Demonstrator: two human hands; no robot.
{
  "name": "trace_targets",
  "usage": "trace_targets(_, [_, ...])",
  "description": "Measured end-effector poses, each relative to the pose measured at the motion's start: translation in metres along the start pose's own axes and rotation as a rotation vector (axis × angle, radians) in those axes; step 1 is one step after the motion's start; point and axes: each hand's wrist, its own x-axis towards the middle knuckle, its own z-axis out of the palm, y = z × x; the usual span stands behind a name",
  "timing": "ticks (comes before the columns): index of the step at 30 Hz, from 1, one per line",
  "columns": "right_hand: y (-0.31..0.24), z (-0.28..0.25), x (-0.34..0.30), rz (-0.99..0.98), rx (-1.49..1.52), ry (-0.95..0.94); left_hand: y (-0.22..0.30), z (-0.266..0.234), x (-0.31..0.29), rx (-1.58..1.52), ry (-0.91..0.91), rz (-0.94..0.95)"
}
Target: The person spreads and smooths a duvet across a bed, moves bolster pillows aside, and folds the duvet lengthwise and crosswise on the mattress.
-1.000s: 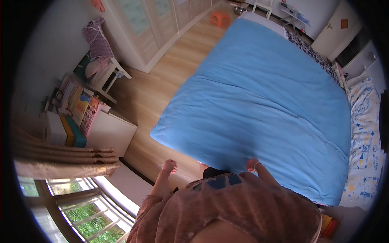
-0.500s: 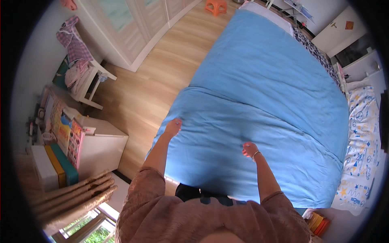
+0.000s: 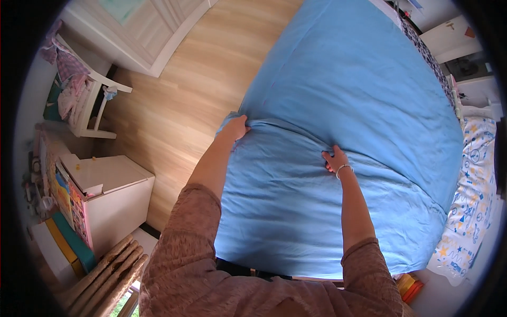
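A blue duvet (image 3: 369, 100) covers the bed before me, with a folded-over edge running across it from left to right. At the left end of that fold, my left hand (image 3: 236, 128) is closed on the duvet's edge. My right hand (image 3: 336, 158) grips the same fold near the middle of the bed, its fingertips partly hidden by the cloth. A light bracelet (image 3: 344, 168) circles my right wrist. Between the two hands the fold forms a raised ridge, and the near part of the duvet lies wrinkled.
A white patterned pillow (image 3: 470, 195) lies at the bed's right end. Left of the bed run the wooden floor (image 3: 185, 90), a white cabinet (image 3: 121, 195) and a white chair (image 3: 97, 100) draped with clothes. A wardrobe (image 3: 153, 37) stands at the far left.
Both hands have moved forward, away from me, to the fold and now grip it. Before, they hovered over the near part of the duvet. The view has shifted too.
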Motion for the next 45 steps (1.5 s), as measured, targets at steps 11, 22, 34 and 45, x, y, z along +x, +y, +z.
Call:
trace_targets(11, [-0.016, -0.048, 0.010, -0.228, 0.090, 0.557, 0.063, -0.052, 0.019, -0.014, 0.487, 0.103])
trace_targets(22, [-0.028, 0.045, 0.040, -0.168, -0.559, 0.634, -0.193, 0.069, -0.033, -0.506, 0.175, -0.376])
trace_targets(34, [-0.057, 0.071, -0.038, -0.669, 0.193, 0.434, -0.251, 0.046, -0.100, 0.309, 0.448, -0.269])
trace_targets(45, [-0.002, 0.082, -0.098, -0.645, -0.260, 0.493, -0.046, 0.096, -0.147, 0.091, 0.429, 0.413])
